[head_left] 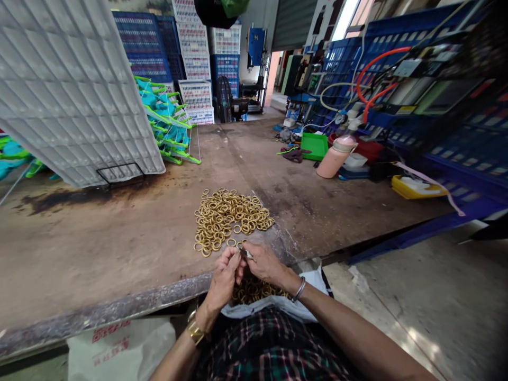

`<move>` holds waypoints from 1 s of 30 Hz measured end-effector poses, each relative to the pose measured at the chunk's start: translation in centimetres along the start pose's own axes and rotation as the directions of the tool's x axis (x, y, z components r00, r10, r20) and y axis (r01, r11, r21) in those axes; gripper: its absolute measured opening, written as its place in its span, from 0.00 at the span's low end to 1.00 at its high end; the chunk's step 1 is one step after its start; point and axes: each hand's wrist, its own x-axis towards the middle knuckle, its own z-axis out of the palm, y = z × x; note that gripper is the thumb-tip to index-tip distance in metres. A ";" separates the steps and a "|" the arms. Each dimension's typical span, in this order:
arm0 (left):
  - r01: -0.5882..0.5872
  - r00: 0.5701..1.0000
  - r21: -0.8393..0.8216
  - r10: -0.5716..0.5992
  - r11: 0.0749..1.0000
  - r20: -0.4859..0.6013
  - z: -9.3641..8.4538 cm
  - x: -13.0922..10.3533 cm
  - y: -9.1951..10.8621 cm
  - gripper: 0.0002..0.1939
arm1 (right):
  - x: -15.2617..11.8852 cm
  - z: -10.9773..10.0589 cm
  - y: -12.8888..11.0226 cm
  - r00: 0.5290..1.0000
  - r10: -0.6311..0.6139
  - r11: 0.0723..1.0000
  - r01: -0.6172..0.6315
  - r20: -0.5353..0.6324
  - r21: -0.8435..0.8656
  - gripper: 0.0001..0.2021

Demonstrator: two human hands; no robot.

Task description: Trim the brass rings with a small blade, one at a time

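At the table's near edge my left hand [226, 275] is closed in a pinch on something small, mostly hidden by the fingertips. Close against it, my right hand [264, 260] grips a small tool [247, 253] with a pale, shiny part showing; its exact kind is not clear. Just beyond both hands a heap of brass-coloured rings [232, 209] lies on the table, with a few loose rings [231, 242] at its near side. Below my hands, more rings [257, 290] fill an open white sack [273, 302] at my lap.
A tall grey ribbed panel [79, 95] stands on the left of the wooden table [159, 222], beside green and turquoise pieces [169, 119]. At right are a pink bottle [336, 159], a green tray [314, 145], a yellow tray [416, 188] and an air-hosed machine [408, 90].
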 end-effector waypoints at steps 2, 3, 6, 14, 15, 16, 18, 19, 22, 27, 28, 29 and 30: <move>-0.014 1.000 0.028 0.014 1.000 0.004 0.0 0.0 0.1 0.14 | -0.1 0.0 -0.2 1.000 -0.004 0.998 0.005 0.019 -0.056 0.09; -0.020 1.000 0.038 0.020 0.999 0.005 0.0 0.0 0.2 0.14 | -0.1 0.0 -0.3 1.000 -0.003 0.997 0.005 0.020 -0.079 0.09; -0.027 1.000 0.064 0.027 0.998 -0.003 0.0 0.0 0.4 0.14 | 0.0 -0.1 -0.4 1.000 0.001 0.992 0.001 0.015 -0.129 0.10; -0.030 0.999 0.111 0.032 0.993 -0.014 0.0 -0.1 0.5 0.15 | -0.1 -0.3 -0.8 0.998 0.056 0.979 -0.052 0.016 -0.195 0.10; -0.030 0.999 0.118 0.031 0.993 -0.013 0.0 -0.2 0.5 0.15 | -0.1 -0.3 -0.9 0.998 0.064 0.977 -0.058 0.020 -0.203 0.10; -0.029 0.999 0.123 0.031 0.992 -0.013 0.0 -0.2 0.5 0.16 | -0.1 -0.3 -0.9 0.998 0.066 0.976 -0.059 0.025 -0.211 0.11; -0.032 0.999 0.126 0.034 0.992 -0.013 0.0 -0.2 0.5 0.16 | -0.1 -0.3 -0.8 0.998 0.057 0.975 -0.048 0.031 -0.218 0.11; -0.038 0.999 0.127 0.039 0.991 -0.011 0.0 -0.2 0.5 0.16 | 0.0 -0.3 -0.7 0.998 0.047 0.976 -0.039 0.035 -0.216 0.11; -0.053 0.998 0.142 0.055 0.988 -0.012 0.0 -0.3 0.6 0.16 | 0.3 -0.2 -0.5 0.996 0.021 0.984 -0.006 0.081 -0.176 0.10; -0.051 0.998 0.176 0.056 0.983 -0.023 -0.2 -0.9 0.9 0.17 | 0.7 -0.1 -0.3 0.991 0.026 0.981 0.001 0.133 -0.196 0.11; -0.046 0.999 0.178 0.049 0.983 -0.016 -0.1 -1.2 1.0 0.17 | 0.8 -0.1 -0.2 0.992 0.046 0.972 -0.018 0.115 -0.234 0.12; -0.037 0.999 0.170 0.038 0.985 0.000 -0.1 -1.5 1.1 0.17 | 1.0 0.0 -0.1 0.993 0.070 0.962 -0.043 0.094 -0.270 0.12; -0.028 0.999 0.144 0.025 0.989 0.023 0.0 -1.7 1.1 0.17 | 1.1 0.0 0.0 0.993 0.094 0.952 -0.069 0.072 -0.299 0.12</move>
